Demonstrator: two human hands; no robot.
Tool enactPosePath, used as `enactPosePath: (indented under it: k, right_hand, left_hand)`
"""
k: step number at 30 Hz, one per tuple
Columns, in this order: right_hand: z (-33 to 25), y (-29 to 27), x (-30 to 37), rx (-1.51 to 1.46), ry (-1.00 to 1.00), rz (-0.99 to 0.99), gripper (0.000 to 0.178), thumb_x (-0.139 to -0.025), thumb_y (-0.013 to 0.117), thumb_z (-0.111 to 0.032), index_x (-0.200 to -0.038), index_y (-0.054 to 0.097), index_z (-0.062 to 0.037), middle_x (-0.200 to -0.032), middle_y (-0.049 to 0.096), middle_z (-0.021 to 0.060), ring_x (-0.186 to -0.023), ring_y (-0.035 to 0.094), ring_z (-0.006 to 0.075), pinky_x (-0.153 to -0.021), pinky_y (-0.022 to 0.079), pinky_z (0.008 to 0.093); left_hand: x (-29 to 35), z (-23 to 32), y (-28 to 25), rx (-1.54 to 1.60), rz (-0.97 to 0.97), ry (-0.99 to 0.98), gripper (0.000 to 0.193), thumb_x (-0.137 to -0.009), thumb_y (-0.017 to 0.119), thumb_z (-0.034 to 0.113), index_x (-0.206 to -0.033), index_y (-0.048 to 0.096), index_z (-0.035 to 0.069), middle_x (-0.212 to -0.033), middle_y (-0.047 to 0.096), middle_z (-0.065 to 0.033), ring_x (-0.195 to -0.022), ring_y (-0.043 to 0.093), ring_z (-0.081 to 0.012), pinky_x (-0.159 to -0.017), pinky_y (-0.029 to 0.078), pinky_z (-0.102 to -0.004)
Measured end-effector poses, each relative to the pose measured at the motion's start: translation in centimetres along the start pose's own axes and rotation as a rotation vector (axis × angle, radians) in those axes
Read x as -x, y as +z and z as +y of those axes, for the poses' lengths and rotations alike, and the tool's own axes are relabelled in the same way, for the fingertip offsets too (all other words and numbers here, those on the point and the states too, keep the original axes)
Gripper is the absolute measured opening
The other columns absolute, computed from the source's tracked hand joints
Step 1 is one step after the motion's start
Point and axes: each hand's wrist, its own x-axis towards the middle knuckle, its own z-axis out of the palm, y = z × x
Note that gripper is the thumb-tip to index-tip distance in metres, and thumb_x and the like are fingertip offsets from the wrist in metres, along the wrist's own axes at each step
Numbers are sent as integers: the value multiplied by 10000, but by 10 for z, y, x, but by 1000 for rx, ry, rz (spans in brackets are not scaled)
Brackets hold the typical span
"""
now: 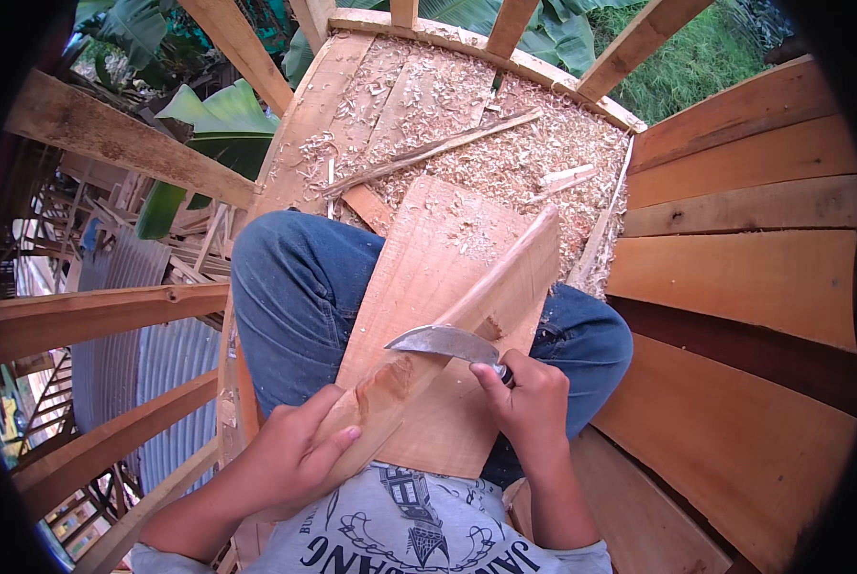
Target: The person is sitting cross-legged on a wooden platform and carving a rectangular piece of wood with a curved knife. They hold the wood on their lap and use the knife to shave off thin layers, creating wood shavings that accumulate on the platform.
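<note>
A long pale piece of wood [510, 273] slants across my lap, its far end pointing up and to the right. My left hand [315, 432] is wrapped round its near end, thumb on top. In my right hand [529, 392] is a curved-blade knife [445, 342], gripped by its dark handle. The blade lies across the upper edge of the piece, its tip toward the left. Just left of the blade, the wood shows a darker carved patch [387, 390]. Beneath it a wide flat board [414, 258] rests on my legs, with shavings on its far part.
Wood shavings [467, 105] cover much of the plank floor [299, 143] ahead. A long thin stick [438, 150] and a short offcut [569, 178] lie among them. Slatted rails [132, 143] stand on the left; a wall of wide planks [734, 277] rises on the right.
</note>
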Motion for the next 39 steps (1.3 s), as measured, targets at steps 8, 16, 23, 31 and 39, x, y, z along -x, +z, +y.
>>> enactPosePath:
  k: [8, 16, 23, 31, 39]
  right_hand:
    - [47, -9, -4, -91, 419, 109, 482, -883, 658, -363, -646, 544, 41, -517, 470, 213, -445, 422, 330, -465, 372, 398]
    - [-6, -15, 4, -130, 72, 12, 451, -841, 707, -384, -635, 551, -14, -526, 509, 166, -486, 573, 328, -452, 420, 385]
    - [-9, 1, -3, -48, -13, -10, 469, -807, 720, -439, -627, 563, -35, -525, 543, 125, -486, 578, 311, -461, 444, 388]
    - [51, -17, -14, -60, 339, 113, 484, -904, 641, -366, -657, 553, 41, -536, 497, 214, -486, 526, 357, -478, 385, 394]
    - [-16, 1, 2, -95, 59, -76, 437, -809, 725, -423, -642, 587, -43, -539, 561, 116, -490, 592, 292, -451, 443, 364]
  left_hand:
    - [4, -9, 1, -5, 37, 27, 249, -914, 574, 98, -1107, 515, -48, -765, 646, -243, -758, 695, -350, -604, 487, -360]
    - [0, -6, 0, 22, 5, 21, 247, -912, 573, 112, -1096, 512, -41, -739, 637, -241, -734, 688, -362, -602, 486, -370]
    - [-2, -5, 0, 17, -17, 19, 255, -911, 577, 106, -1116, 515, -33, -754, 642, -242, -744, 695, -346, -609, 491, -370]
    - [4, -11, -2, 10, 20, 9, 264, -907, 580, 109, -1124, 517, -27, -781, 655, -227, -766, 684, -377, -635, 498, -377]
    - [-3, -3, -2, 26, -22, 9, 263, -910, 576, 105, -1133, 521, -23, -793, 655, -235, -780, 690, -367, -646, 500, -371]
